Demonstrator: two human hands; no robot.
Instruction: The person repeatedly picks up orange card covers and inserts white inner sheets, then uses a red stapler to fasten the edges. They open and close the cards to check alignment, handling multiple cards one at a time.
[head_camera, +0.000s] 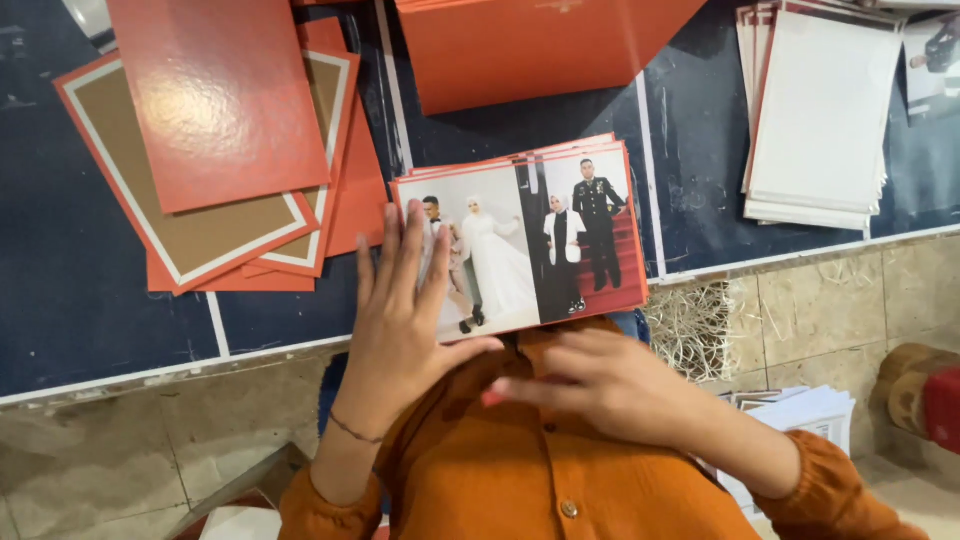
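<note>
Head view looks straight down on your dark blue surface (90, 300), matte and scuffed, crossed by pale lines, with its edge running left to right just above your lap. Beyond that edge lies beige tiled floor (830, 300) with a tuft of straw-like shreds (690, 330).

Largest on the surface is a glossy orange board (530, 45) at the top, cut off by the frame. To the left sits a loose fan of orange covers (225, 150), flat and rectangular, some glossy side up, some showing brown backing with a white border. At the far right lies a neat stack of white sheets (820, 115), edges red-trimmed.

Next comes the photo stack (530, 240), in the middle at the near edge, overhanging it toward you. Its long axis runs left to right, tilted slightly so the right end sits farther from you. The top print is glossy, showing two portraits of couples side by side, with red edges of the prints beneath peeking out.

Your left hand (400, 320) lies flat on the stack's left part, fingers spread and straight, pressing rather than gripping. Your right hand (610, 385) hovers by the stack's near edge over your orange shirt (500, 470), fingers extended, grip open and holding nothing.
</note>
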